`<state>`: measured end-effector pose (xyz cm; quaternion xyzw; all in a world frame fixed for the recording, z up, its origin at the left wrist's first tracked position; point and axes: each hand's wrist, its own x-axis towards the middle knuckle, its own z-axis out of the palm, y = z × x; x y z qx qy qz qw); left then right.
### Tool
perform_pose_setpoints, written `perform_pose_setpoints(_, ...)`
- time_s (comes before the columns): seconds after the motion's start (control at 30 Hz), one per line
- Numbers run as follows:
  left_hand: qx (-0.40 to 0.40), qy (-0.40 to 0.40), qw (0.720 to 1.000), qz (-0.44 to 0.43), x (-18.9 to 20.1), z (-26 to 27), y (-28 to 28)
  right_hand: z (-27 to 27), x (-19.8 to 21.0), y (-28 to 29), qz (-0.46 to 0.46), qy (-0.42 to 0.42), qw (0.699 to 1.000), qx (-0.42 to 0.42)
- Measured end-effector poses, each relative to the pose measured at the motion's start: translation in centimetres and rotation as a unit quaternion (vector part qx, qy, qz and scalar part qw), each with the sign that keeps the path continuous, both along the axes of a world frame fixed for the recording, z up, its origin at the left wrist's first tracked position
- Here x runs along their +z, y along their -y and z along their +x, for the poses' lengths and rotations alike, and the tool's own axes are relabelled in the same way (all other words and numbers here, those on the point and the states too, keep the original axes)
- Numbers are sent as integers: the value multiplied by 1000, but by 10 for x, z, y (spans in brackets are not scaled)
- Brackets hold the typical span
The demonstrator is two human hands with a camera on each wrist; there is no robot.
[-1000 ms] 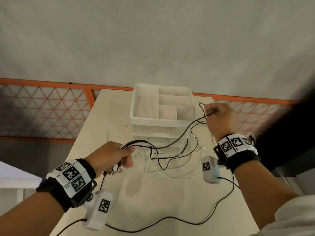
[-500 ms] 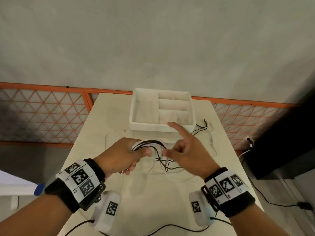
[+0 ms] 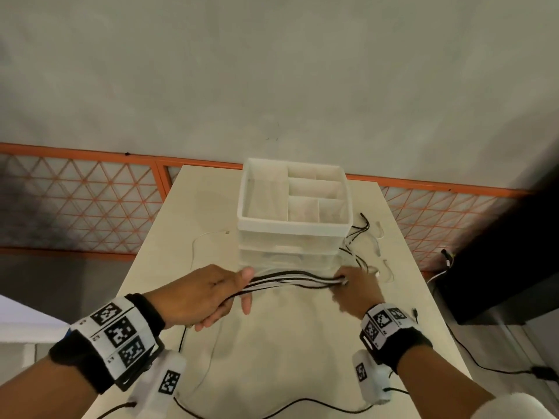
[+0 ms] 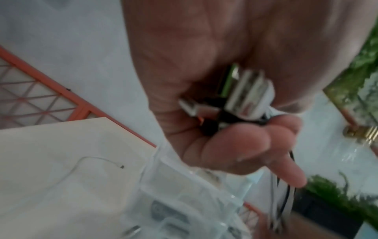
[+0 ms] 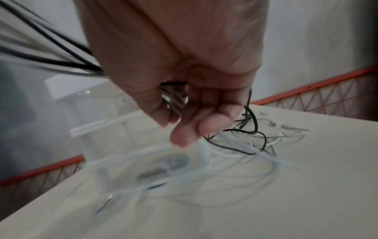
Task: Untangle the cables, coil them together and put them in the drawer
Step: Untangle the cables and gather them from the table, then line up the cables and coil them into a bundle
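The left hand's fingers clench the plug ends of the black and white cables; the right hand grips them further along. The bundle hangs above the pale bench, just before the translucent white plastic drawer unit.

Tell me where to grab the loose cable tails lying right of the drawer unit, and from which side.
Probably take the loose tails where the black and white strands cross in a clump beside the drawer unit, not at the scattered plug ends. Come from above and the right: the unit blocks the left, and they lie flat on the table. The right hand is nearest but already grips the bundle.
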<state>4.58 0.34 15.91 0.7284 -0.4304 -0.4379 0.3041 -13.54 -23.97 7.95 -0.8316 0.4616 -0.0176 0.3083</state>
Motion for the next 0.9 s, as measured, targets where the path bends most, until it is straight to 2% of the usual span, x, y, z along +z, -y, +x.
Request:
perform_pose_setpoints(0.07,10,34,997,73,-14,1,-5,0,6,7,-123,65,989,-42)
perform_pose_setpoints(0.1,7,75,992,102,-22,1,-7,0,9,7,-148,111,981,-53)
perform_pose_setpoints(0.17,-2,187,972,141,-39,2,-10,1,11,2,-144,173,973,-47)
perform_pose_setpoints(0.2,9,229,961,155,-47,2,-11,1,8,-1,-124,173,976,-35)
perform_pose_setpoints(0.27,51,251,952,167,-60,3,-14,-1,-2,-5,-52,140,989,-11)
perform_pose_setpoints(0.33,127,149,971,138,-65,3,-15,-4,-12,-10,10,83,996,16)
perform_pose_setpoints(0.4,206,33,974,86,-60,2,-16,-9,-18,-22,19,51,997,62)
perform_pose_setpoints(0.43,217,23,973,73,-57,3,-18,-11,-20,-33,7,57,995,82)
perform_pose_setpoints(0.5,191,68,975,86,-55,4,-20,-14,-27,-58,-9,95,987,128)
perform_pose_setpoints(0.57,147,119,972,137,-62,3,-25,-14,-37,-82,7,77,977,199)
perform_pose_setpoints(0.63,133,138,963,190,-76,1,-30,-15,-51,-101,32,-12,953,301)
perform_pose_setpoints(0.73,141,177,945,236,-99,2,-40,-20,-78,-117,42,-159,894,417)
perform_pose_setpoints(0.8,145,201,933,259,-116,6,-50,-24,-93,-121,24,-190,878,439)
perform_pose_setpoints(0.9,130,224,923,285,-138,6,-63,-26,-101,-117,11,-191,888,417)
